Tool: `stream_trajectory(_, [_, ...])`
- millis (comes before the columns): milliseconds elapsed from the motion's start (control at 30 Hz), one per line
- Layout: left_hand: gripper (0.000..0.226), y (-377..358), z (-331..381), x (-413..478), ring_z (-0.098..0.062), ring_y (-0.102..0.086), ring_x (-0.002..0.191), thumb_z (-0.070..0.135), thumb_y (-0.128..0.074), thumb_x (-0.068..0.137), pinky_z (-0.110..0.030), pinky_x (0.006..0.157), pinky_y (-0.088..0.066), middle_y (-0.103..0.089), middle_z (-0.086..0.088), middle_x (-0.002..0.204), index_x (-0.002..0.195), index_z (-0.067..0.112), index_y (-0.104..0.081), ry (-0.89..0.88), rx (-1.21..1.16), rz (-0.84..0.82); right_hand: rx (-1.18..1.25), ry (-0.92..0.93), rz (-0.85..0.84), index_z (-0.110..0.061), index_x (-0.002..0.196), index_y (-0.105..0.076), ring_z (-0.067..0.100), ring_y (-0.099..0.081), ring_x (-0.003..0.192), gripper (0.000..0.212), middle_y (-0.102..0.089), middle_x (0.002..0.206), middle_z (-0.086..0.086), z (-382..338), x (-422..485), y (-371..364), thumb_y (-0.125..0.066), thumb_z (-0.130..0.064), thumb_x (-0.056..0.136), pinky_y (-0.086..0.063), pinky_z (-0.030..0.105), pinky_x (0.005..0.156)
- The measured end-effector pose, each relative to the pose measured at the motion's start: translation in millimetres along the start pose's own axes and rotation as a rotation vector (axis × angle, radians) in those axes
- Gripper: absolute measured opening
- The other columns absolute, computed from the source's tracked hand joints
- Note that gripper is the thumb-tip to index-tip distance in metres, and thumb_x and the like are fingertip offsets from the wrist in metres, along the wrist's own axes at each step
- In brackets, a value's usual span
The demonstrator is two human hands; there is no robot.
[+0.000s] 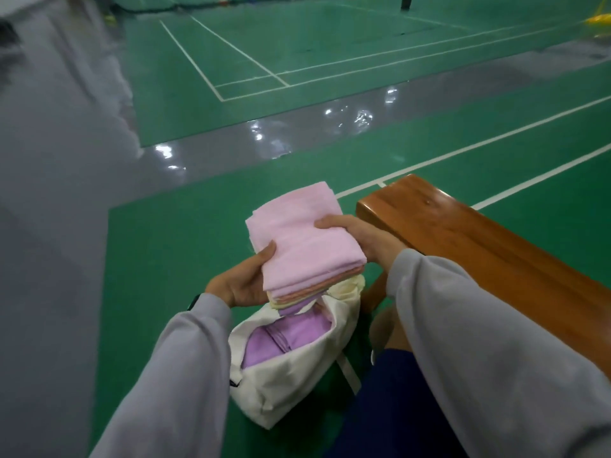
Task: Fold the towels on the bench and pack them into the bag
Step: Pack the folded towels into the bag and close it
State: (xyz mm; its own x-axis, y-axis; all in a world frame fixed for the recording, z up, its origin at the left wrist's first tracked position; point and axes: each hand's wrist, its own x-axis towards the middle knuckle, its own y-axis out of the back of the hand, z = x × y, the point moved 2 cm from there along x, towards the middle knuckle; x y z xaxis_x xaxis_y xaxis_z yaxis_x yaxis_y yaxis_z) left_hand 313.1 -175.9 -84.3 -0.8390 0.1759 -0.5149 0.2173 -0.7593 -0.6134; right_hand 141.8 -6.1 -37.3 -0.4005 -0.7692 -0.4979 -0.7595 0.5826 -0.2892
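Note:
A stack of folded towels (304,239), pink on top with orange and pale yellow layers below, hangs in the air just above the open white bag (281,381). My left hand (241,282) grips the stack's near left side, thumb on top. My right hand (357,236) grips its right edge, fingers curled over the top. The bag stands on the green floor by my knee, and a folded purple towel (284,338) lies inside it. The stack's near lower end reaches the bag's opening.
The brown wooden bench (479,246) runs off to the right, its top bare where visible. My dark blue trouser leg (390,401) is right of the bag. Green court floor with white lines lies ahead, and grey glossy floor lies to the left.

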Motion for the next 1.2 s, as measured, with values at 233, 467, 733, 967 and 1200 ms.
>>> stream_trajectory(233, [0.061, 34, -9, 12, -0.032, -0.070, 0.106, 0.034, -0.067, 0.093, -0.041, 0.094, -0.057, -0.069, -0.020, 0.126, 0.141, 0.000, -0.055, -0.261, -0.076, 0.293, -0.172, -0.083, 0.033, -0.007, 0.126, -0.067, 0.034, -0.067, 0.116, 0.066, -0.072, 0.120, 0.016, 35, 60, -13, -0.083, -0.042, 0.073, -0.047, 0.049, 0.110])
stream_trajectory(467, [0.058, 98, -60, 35, -0.035, -0.067, 0.116, 0.036, -0.073, 0.091, -0.043, 0.095, -0.055, -0.067, -0.022, 0.129, 0.138, 0.004, -0.060, -0.166, -0.038, 0.463, -0.228, -0.257, 0.150, -0.007, 0.121, -0.066, 0.024, -0.071, 0.099, 0.057, -0.075, 0.107, 0.010, 100, 116, -19, -0.081, -0.040, 0.077, -0.057, 0.036, 0.092])
stream_trajectory(733, [0.068, 161, -135, 44, -0.034, -0.074, 0.093, 0.030, -0.081, 0.080, -0.038, 0.068, -0.059, -0.072, -0.016, 0.119, 0.141, 0.018, -0.055, -0.028, -0.143, 0.691, -0.256, -0.462, 0.179, -0.008, 0.116, -0.063, 0.017, -0.066, 0.096, 0.051, -0.070, 0.108, 0.003, 216, 165, -14, -0.069, -0.051, 0.090, -0.051, 0.030, 0.093])
stream_trajectory(967, [0.079, 196, -157, 53, -0.044, -0.067, 0.112, 0.028, -0.087, 0.075, -0.056, 0.092, -0.056, -0.068, -0.019, 0.129, 0.143, 0.028, -0.047, 0.116, -0.077, 0.628, -1.116, -0.255, 0.167, -0.017, 0.096, -0.068, 0.027, -0.065, 0.093, 0.028, -0.068, 0.096, 0.006, 280, 222, 27, -0.047, -0.035, 0.091, -0.051, 0.040, 0.093])
stream_trajectory(1200, [0.019, 206, -151, 70, -0.029, -0.072, 0.081, 0.023, -0.066, 0.091, -0.032, 0.075, -0.057, -0.074, -0.017, 0.092, 0.100, 0.007, -0.070, 0.290, -0.131, 0.588, -1.633, -0.212, -0.049, -0.018, 0.127, -0.063, 0.041, -0.045, 0.126, 0.039, -0.046, 0.136, 0.011, 278, 244, 49, -0.043, -0.030, 0.096, -0.026, 0.052, 0.116])
